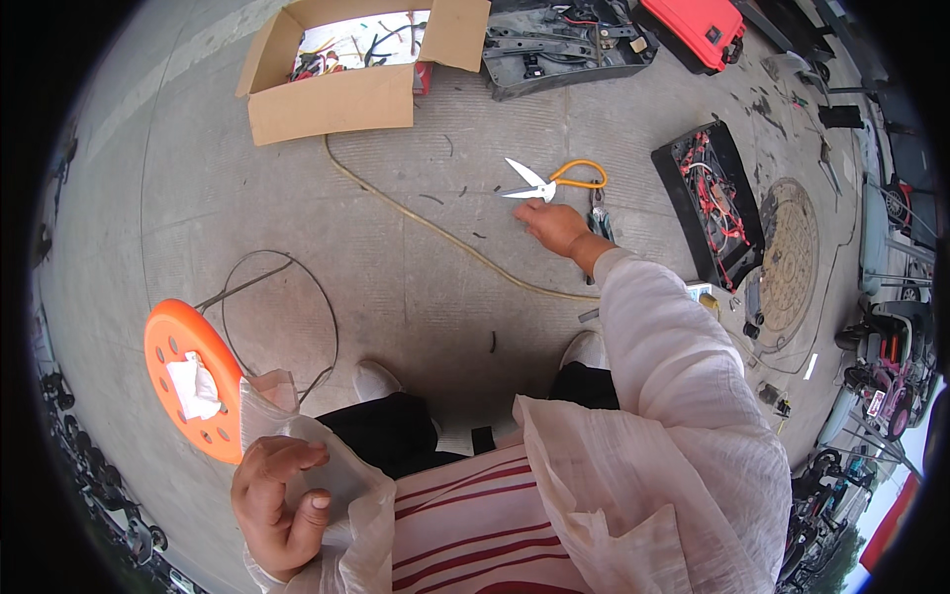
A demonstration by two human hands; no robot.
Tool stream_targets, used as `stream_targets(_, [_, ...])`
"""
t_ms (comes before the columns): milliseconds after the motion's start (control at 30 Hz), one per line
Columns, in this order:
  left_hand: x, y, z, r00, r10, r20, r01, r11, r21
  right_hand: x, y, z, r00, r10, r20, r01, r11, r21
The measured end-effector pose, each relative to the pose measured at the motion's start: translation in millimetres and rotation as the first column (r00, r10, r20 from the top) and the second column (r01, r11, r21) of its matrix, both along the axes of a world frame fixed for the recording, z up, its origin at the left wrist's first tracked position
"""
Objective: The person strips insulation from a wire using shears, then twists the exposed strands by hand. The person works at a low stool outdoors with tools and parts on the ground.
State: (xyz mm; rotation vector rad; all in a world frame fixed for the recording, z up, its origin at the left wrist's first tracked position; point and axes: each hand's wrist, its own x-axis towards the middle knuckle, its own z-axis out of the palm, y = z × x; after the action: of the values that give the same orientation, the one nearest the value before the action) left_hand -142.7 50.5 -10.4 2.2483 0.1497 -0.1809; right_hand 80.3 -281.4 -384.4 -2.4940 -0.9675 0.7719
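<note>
My right hand reaches out low over the floor with its fingers curled at the scissors. The white blades stand apart, and one orange handle loop shows beyond the hand. The hand hides the second handle and appears closed around it. Just right of my wrist lies a pair of pliers with dark grips. My left hand is raised near my body at the lower left, fingers loosely bent and thumb apart, with nothing in it.
A cardboard box of cables stands at the far left, beside a black tray of parts and a red case. To the right lies a black case with red wiring. An orange stool stands left. A hose crosses the floor.
</note>
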Motion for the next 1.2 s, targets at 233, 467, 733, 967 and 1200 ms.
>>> stream_targets(233, [-3.4, -0.9, 3.9, 1.0, -0.031, -0.002, 0.031, 0.999, 0.007, 4.0, 8.4, 6.0, 0.98, 0.177, 0.096, -0.168, 0.981, -0.092])
stream_targets(467, [11.8, 0.1, 12.9, 0.996, -0.081, -0.038, 0.08, 0.996, -0.045, 0.2, -5.6, 6.2, 0.989, 0.073, -0.131, -0.089, 0.988, -0.126])
stream_targets(733, [8.7, -6.1, 19.0, 0.997, -0.068, -0.027, 0.068, 0.998, -0.017, 5.4, -2.5, -11.1, 0.996, 0.035, -0.086, -0.04, 0.998, -0.057])
stream_targets(967, [6.9, -9.9, 19.8, 0.996, -0.083, -0.027, 0.083, 0.997, -0.007, 2.6, -6.0, -3.9, 0.991, 0.125, 0.047, -0.123, 0.991, -0.047])
stream_targets(1200, [8.0, -9.9, 22.0, 0.994, -0.11, -0.023, 0.11, 0.994, 0.002, 0.3, -6.3, -20.5, 0.989, 0.078, 0.128, -0.081, 0.997, 0.014])
